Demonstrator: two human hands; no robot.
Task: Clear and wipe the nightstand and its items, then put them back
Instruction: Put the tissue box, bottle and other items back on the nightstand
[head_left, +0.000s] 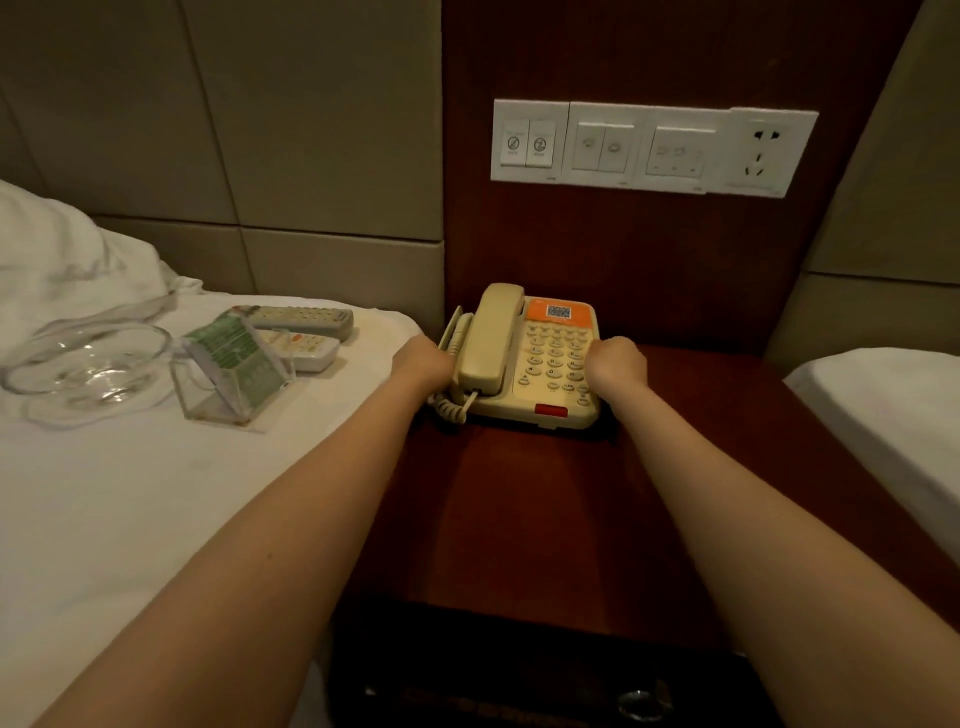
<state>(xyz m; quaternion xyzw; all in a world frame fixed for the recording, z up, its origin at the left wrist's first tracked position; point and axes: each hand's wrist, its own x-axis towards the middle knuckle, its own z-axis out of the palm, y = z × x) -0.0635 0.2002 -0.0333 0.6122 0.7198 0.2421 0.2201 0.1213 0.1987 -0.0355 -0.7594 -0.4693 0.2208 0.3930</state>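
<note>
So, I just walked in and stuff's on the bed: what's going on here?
A person grips the phone on the nightstand, left hand at its handset side, right hand at the keypad side. Two remotes, a glass dish and a card stand lie on the bed to the left.

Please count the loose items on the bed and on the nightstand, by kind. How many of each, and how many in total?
telephone: 1, on the nightstand
remote controls: 2, on the bed
glass dish: 1, on the bed
acrylic card stand: 1, on the bed
Total: 5
</note>
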